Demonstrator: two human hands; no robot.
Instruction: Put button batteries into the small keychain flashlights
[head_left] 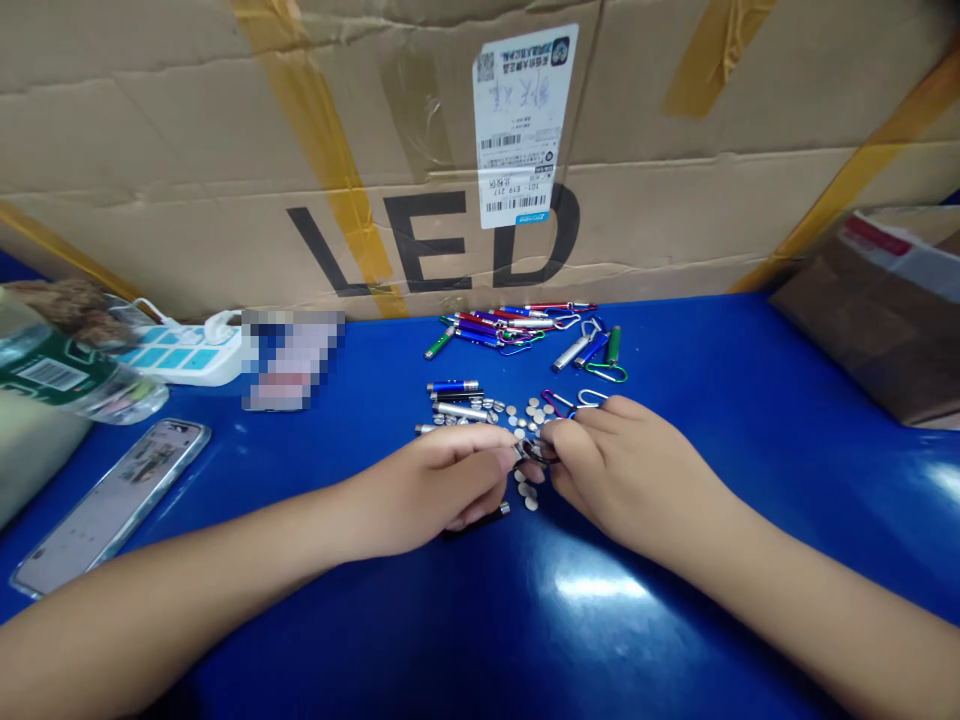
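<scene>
Over the blue table (315, 620), my left hand (442, 480) pinches a small silver end piece. My right hand (600, 460) is closed on a black carabiner clip (541, 453), which meets the silver piece between the fingertips. Small round button cells (531, 503) lie scattered below and behind the fingers. Behind my left hand are a blue tube (452, 386), a silver tube (459, 410) and small silver caps (487, 404). A black tube with a silver tip (504, 509) shows partly under my left hand. Loose carabiners (592, 397) lie just behind my right hand.
Several coloured penlights (480, 330) with clips are piled farther back. A large cardboard box (225, 200) stands behind them, with a smaller box (877, 320) at right. At left are a phone (112, 505), a power strip (187, 355) and a plastic bottle (67, 370).
</scene>
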